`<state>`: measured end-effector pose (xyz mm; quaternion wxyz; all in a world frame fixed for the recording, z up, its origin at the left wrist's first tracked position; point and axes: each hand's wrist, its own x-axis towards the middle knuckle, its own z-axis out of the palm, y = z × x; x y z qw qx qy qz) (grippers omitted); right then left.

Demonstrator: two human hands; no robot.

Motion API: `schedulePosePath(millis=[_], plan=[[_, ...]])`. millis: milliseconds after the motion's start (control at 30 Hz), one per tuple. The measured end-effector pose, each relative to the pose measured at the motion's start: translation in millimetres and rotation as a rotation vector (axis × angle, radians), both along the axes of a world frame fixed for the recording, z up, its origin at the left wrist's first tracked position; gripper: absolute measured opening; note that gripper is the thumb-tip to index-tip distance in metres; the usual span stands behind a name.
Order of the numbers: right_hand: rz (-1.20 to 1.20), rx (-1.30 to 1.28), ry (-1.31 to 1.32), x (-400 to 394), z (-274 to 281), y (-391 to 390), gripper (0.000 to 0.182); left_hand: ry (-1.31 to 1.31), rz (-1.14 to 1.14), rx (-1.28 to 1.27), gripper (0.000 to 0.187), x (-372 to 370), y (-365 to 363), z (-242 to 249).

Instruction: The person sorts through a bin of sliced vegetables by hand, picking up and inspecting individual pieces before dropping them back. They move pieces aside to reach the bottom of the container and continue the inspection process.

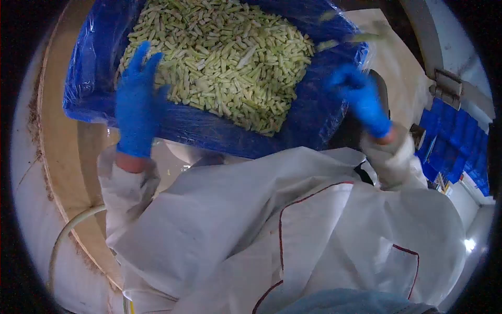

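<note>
A blue crate (183, 125) lined with clear plastic film stands in front of me, heaped with pale green cut vegetable pieces (235, 68). My left hand (137, 102), in a blue glove, is held over the crate's near left edge with its fingers spread and nothing visible in them. Off the crate's right side is my right hand (361, 94), gloved too. Its fingers look curled but are smeared by motion, so their grip cannot be made out. Several blurred green pieces (361, 37) appear in the air above the crate's right rim, apart from the hand.
A beige board (400, 68) lies beyond the crate on the right. Blue folded-looking items (455, 141) are farther right. A pale hose (65, 230) curves along the lower left, beside a tan curved ledge (60, 157). My white apron (235, 220) fills the lower view.
</note>
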<state>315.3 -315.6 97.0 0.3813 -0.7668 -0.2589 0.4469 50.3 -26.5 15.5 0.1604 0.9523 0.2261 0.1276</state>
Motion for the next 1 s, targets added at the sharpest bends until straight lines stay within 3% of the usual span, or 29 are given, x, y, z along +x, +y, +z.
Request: schedulePosePath(millis=[33, 67, 100, 133, 167, 233, 300, 367, 400, 433, 467, 533, 600, 700, 767, 867, 933, 1000], plan=[[-0.124, -0.059, -0.246, 35, 7, -30, 0.013, 0.017, 0.037, 0.060, 0.044, -5, 11, 0], [-0.058, -0.242, -0.535, 77, 17, -67, 0.017, 0.032, 0.073, 0.119, 0.042, -10, 21, 1], [0.127, -0.428, -0.982, 106, 30, -108, 0.021, 0.051, 0.107, 0.179, 0.041, -15, 28, 0], [0.363, -0.563, -1.238, 126, 43, -145, 0.024, 0.044, 0.129, 0.179, 0.037, -20, 34, -3], [0.408, -0.973, -1.284, 124, 56, -162, 0.026, 0.034, 0.152, 0.182, 0.035, -24, 38, -7], [0.256, -0.616, -1.128, 114, 58, -152, 0.028, -0.006, 0.186, 0.140, 0.029, -24, 40, -9], [-0.013, -0.346, -0.763, 89, 39, -107, 0.029, -0.070, 0.192, 0.046, 0.024, -21, 38, -9], [0.227, -0.252, -0.814, 54, 14, -45, 0.033, -0.082, 0.192, 0.055, 0.021, -20, 38, -11], [0.133, -0.526, -0.641, 46, -14, -23, 0.036, -0.086, 0.196, 0.062, 0.019, -21, 38, -11], [0.278, -0.181, -0.564, 30, -29, 8, 0.040, -0.131, 0.202, 0.054, 0.018, -20, 37, -11], [0.331, -0.104, -0.451, 34, -67, 16, 0.054, -0.173, 0.206, 0.047, 0.017, -19, 35, -11], [0.308, -0.180, -0.718, 26, -179, 50, 0.087, -0.200, 0.240, 0.034, 0.015, -22, 31, -9], [0.057, -0.471, -0.685, 6, -211, 94, 0.114, -0.175, 0.274, 0.022, 0.012, -20, 31, -5], [-0.224, -0.362, -0.554, -12, -250, 133, 0.126, -0.197, 0.252, 0.050, 0.011, -19, 30, -6], [-0.245, -0.428, -0.484, -34, -210, 170, 0.125, -0.150, 0.293, 0.028, 0.010, -18, 32, -11], [-0.093, 0.156, -0.184, -64, -208, 197, 0.120, -0.134, 0.272, 0.008, 0.010, -16, 31, -6], [0.189, 0.168, -0.180, -88, -183, 193, 0.107, -0.125, 0.259, -0.007, 0.010, -17, 30, -3], [0.662, -0.005, -0.627, -106, -170, 185, 0.091, -0.112, 0.278, -0.021, 0.011, -20, 30, -5]])
